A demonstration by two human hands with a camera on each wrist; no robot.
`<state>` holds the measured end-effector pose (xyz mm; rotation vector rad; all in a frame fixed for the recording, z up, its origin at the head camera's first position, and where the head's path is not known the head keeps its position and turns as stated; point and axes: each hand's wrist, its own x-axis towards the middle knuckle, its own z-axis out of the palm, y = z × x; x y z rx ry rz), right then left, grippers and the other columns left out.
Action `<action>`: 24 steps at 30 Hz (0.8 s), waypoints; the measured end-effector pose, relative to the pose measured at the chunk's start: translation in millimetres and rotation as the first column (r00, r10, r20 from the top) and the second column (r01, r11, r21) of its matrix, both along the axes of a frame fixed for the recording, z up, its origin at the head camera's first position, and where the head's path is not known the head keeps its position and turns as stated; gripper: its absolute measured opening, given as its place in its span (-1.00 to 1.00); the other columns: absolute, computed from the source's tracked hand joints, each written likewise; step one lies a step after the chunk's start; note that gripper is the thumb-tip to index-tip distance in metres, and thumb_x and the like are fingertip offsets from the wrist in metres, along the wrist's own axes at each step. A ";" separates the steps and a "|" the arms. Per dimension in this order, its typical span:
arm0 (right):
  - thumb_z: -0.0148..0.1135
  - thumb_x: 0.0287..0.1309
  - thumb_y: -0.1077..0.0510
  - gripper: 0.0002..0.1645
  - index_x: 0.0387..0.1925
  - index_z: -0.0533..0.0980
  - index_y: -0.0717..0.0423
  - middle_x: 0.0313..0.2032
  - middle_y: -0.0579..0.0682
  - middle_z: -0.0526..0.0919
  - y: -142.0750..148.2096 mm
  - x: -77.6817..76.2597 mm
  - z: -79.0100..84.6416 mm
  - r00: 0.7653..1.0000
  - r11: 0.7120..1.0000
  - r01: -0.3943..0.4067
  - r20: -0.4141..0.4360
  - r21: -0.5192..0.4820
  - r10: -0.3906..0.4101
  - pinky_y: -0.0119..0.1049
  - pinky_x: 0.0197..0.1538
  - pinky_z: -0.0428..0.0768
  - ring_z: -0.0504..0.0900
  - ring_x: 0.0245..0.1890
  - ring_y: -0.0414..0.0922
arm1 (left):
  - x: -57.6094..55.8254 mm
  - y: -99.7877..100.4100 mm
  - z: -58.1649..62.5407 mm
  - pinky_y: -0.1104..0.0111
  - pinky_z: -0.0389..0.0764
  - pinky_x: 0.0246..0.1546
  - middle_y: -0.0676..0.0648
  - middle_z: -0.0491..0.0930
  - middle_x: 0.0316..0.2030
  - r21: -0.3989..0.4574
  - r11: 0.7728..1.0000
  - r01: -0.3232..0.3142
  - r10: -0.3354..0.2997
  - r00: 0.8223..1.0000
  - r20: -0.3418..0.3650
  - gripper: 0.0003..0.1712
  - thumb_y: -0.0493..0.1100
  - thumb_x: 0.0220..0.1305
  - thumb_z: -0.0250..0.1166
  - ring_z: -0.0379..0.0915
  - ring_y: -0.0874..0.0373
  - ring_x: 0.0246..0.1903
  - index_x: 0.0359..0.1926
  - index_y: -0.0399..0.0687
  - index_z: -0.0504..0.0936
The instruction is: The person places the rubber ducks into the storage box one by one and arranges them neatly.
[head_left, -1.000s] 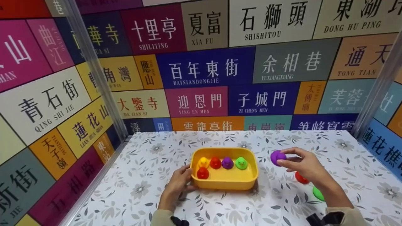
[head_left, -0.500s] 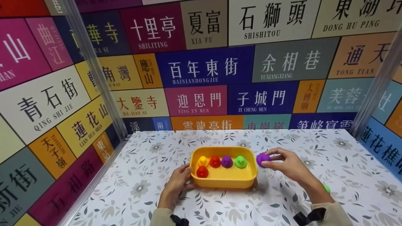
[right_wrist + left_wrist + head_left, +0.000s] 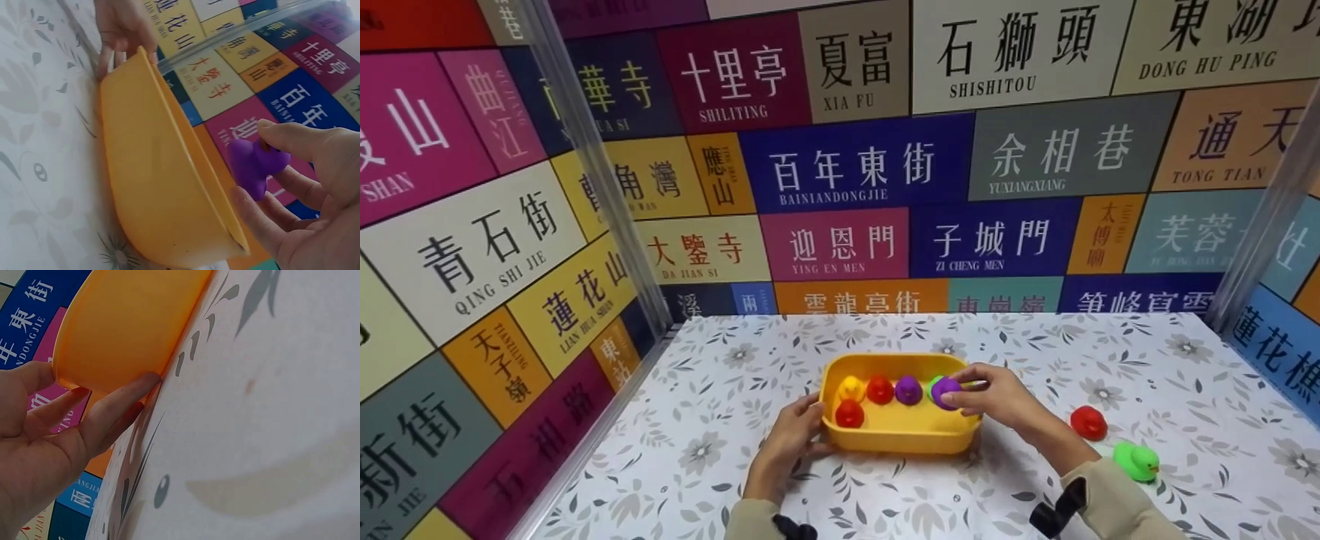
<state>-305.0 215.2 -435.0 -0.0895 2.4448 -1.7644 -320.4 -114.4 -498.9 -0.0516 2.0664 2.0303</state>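
Observation:
My right hand pinches a purple rubber duck between thumb and fingertips, over the right end of a yellow plastic tub. In the right wrist view the purple duck shows beside the tub's rim. My left hand holds the tub's left end; the left wrist view has its thumb at the rim and fingers against the outer wall. Inside, a yellow duck, a red duck and another purple duck stand along the back. A green duck is mostly hidden behind the held one. Another red duck sits front left.
On the table to the right lie a red duck and a green duck, close to my right forearm. A leaf-patterned white cloth covers the table. Panels with printed place names wall in the back and sides.
My right hand has carried the purple duck leftward, from beside the tub to over its right end. The red and green ducks on the table have come into fuller view. My left hand stays put.

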 end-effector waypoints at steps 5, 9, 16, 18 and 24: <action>0.53 0.04 0.07 -0.42 0.01 0.55 0.34 -0.08 0.17 0.70 -12.9 -8.8 -4.1 0.999 0.997 -0.023 0.023 -0.078 0.024 -0.29 -0.10 0.76 0.73 -0.28 -0.16 | -1.2 -0.2 0.2 0.19 0.77 -0.13 -0.29 0.47 0.31 -0.007 1.000 0.004 -0.004 1.000 -0.012 -0.38 -0.02 0.50 0.04 0.58 0.05 0.03 0.48 -0.13 0.29; 0.53 0.04 0.11 -0.43 0.00 0.54 0.37 -0.05 0.21 0.66 -24.0 -14.7 -8.2 0.999 0.994 -0.030 0.027 -0.105 0.033 -0.27 -0.09 0.76 0.74 -0.29 -0.14 | -2.3 -0.4 0.8 0.19 0.76 -0.12 -0.27 0.45 0.33 -0.011 1.000 -0.002 0.003 1.000 0.013 -0.39 0.00 0.50 0.06 0.57 0.03 0.08 0.47 -0.08 0.30; 0.52 0.02 0.19 -0.47 -0.02 0.55 0.41 -0.03 0.23 0.61 -47.1 -25.0 -15.4 0.999 0.995 -0.040 0.028 -0.091 0.042 -0.22 -0.08 0.77 0.74 -0.30 -0.12 | -2.4 -1.2 -0.7 0.18 0.77 -0.12 -0.30 0.47 0.30 0.008 1.000 0.000 0.000 1.000 0.019 -0.40 -0.02 0.53 0.03 0.59 0.03 0.05 0.48 -0.11 0.28; 0.53 0.02 0.21 -0.49 -0.03 0.56 0.40 -0.05 0.23 0.60 -53.7 -27.1 -16.3 0.998 0.994 -0.052 0.027 -0.095 0.055 -0.22 -0.09 0.77 0.75 -0.30 -0.12 | -2.6 -0.9 -0.7 0.18 0.77 -0.12 -0.30 0.48 0.29 0.018 1.000 -0.001 0.000 1.000 0.022 -0.40 -0.03 0.52 0.03 0.60 0.03 0.04 0.48 -0.11 0.28; 0.51 0.03 0.22 -0.49 0.00 0.56 0.37 -0.05 0.24 0.59 -69.5 -32.4 -13.7 0.995 0.989 -0.083 0.049 -0.123 0.090 -0.21 -0.06 0.76 0.74 -0.25 -0.09 | -2.7 -1.1 -1.2 0.20 0.76 -0.09 -0.31 0.40 0.36 0.023 1.000 -0.015 0.014 0.999 0.037 -0.41 -0.01 0.53 0.04 0.54 0.00 0.15 0.47 -0.07 0.31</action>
